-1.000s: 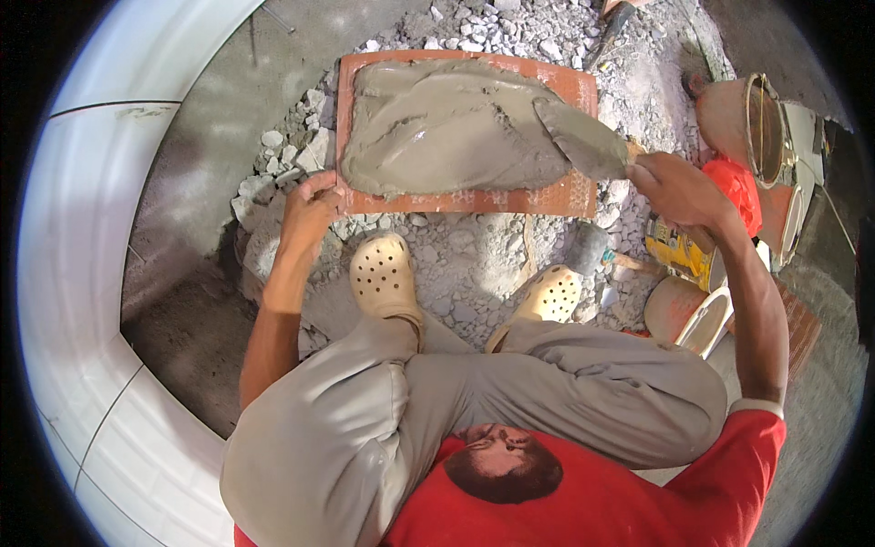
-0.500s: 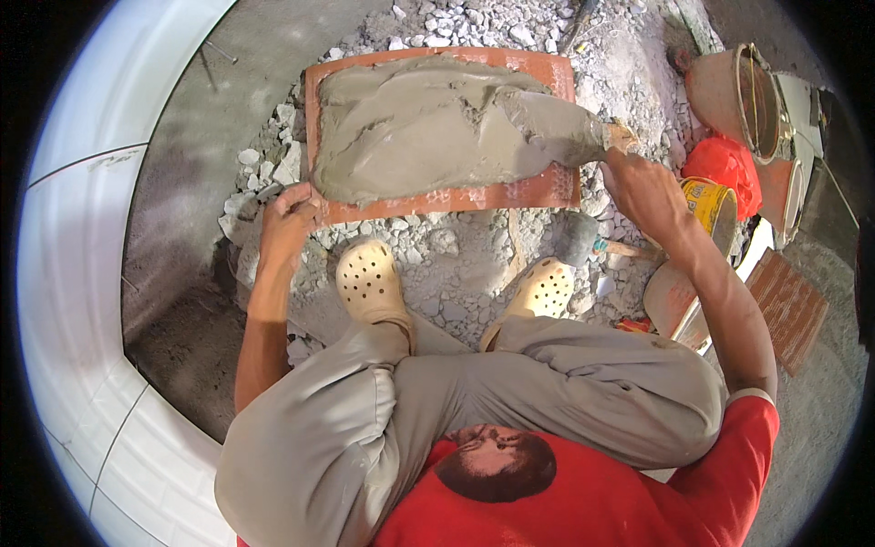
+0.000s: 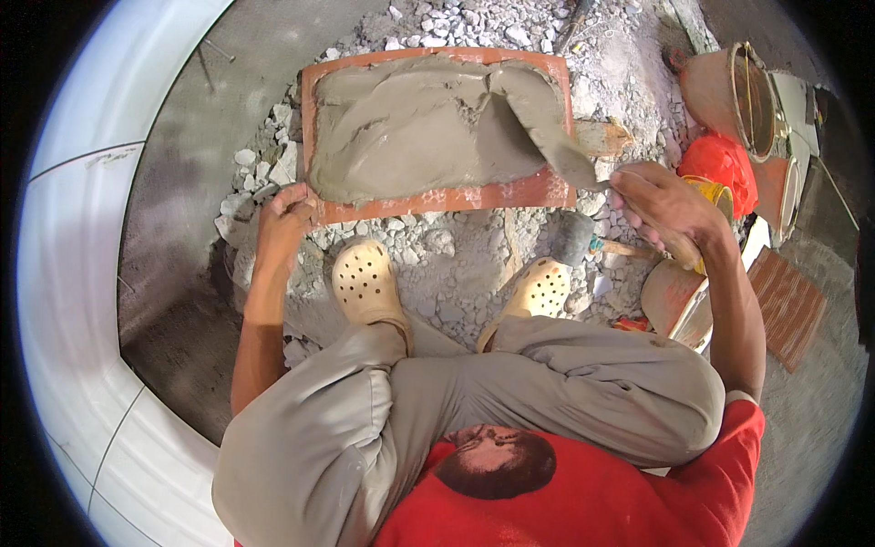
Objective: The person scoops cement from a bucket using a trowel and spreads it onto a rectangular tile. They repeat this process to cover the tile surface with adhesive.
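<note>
A reddish-brown tile [image 3: 474, 197] lies on the rubble, most of its upper face coated in thick wet grey mortar [image 3: 392, 128]. The fingers of my left hand [image 3: 287, 223] pinch the tile's near left corner. My right hand [image 3: 670, 208], just off the tile's right edge, is closed around the wooden handle of a trowel [image 3: 570, 162]. Its blade is smeared with mortar and slants up and left over the coating's right part. A dark shadow falls on the mortar beside the blade.
A rubber mallet [image 3: 572, 239] lies by my right shoe. Buckets [image 3: 715, 96], a red plastic bag [image 3: 725, 173] and a ribbed tile piece [image 3: 786, 305] are at the right. Broken stones [image 3: 437, 242] surround the tile. White tiled edging [image 3: 77, 264] curves along the left.
The trowel has swung so its blade slants more steeply across the mortar's right side. My right hand has shifted slightly right and down. My left hand stays on the corner.
</note>
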`<state>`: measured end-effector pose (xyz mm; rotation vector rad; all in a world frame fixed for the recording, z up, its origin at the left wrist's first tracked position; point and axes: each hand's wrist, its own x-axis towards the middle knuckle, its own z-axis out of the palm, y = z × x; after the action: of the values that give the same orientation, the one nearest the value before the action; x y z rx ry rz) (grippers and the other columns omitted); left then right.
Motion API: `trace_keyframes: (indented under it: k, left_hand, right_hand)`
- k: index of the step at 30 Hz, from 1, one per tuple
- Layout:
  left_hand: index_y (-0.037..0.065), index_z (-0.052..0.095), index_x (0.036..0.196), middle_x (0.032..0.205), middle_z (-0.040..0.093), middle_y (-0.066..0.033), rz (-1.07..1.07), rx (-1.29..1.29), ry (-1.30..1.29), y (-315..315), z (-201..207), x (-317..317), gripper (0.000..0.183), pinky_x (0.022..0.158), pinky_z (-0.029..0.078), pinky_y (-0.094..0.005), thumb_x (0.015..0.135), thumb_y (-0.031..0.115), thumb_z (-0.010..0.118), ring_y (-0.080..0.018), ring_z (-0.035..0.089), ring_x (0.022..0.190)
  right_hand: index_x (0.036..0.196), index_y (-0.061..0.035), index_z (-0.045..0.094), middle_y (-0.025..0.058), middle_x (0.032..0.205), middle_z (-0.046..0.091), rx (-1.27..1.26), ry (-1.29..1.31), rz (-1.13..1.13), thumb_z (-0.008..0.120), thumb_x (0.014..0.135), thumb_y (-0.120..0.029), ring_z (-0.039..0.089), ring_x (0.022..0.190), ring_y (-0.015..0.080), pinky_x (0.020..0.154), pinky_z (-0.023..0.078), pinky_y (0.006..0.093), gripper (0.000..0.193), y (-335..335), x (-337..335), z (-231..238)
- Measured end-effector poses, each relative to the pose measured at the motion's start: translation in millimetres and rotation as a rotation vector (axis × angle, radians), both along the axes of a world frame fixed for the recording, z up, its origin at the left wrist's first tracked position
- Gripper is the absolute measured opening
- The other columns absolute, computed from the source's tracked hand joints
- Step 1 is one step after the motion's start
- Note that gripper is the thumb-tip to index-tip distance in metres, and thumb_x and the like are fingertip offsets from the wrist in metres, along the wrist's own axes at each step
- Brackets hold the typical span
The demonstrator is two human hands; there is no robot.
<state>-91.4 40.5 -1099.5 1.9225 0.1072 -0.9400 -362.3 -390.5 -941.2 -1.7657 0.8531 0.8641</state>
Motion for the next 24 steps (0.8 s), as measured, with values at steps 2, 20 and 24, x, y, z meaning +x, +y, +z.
trace_keyframes:
  k: [2, 20, 24]
  left_hand:
    - [-0.008, 0.056, 0.138, 0.126, 0.065, -0.0155, 0.029, -0.006, 0.043, -2, 3, -1, 0.045, 0.091, 0.055, -0.0355, 0.097, 0.008, 0.065, -0.0213, 0.065, 0.109]
    - [-0.009, 0.054, 0.139, 0.128, 0.065, -0.0168, -0.017, 0.000, 0.048, -5, 9, 1, 0.047, 0.092, 0.055, -0.0359, 0.097, 0.010, 0.064, -0.0233, 0.066, 0.111]
    - [-0.009, 0.053, 0.140, 0.129, 0.065, -0.0173, 0.000, -0.030, 0.046, -2, 5, 0, 0.047, 0.092, 0.055, -0.0359, 0.098, 0.010, 0.064, -0.0235, 0.066, 0.112]
  right_hand:
    - [0.087, -0.0039, 0.058, -0.0001, 0.064, 0.050, -0.033, 0.043, -0.129, 0.045, 0.107, -0.043, 0.048, 0.042, 0.0089, 0.037, 0.042, 0.0276, 0.046, -5, -6, 5]
    - [0.091, 0.0027, 0.059, 0.0193, 0.070, 0.058, -0.458, -0.388, 0.846, 0.048, 0.105, -0.031, 0.060, 0.061, 0.0356, 0.060, 0.051, 0.0448, 0.039, -35, -14, -27]
    - [0.092, 0.0026, 0.060, 0.0262, 0.080, 0.060, -0.807, -0.285, 0.841, 0.052, 0.103, -0.026, 0.058, 0.082, 0.0481, 0.077, 0.049, 0.0509, 0.032, -48, -13, -4]
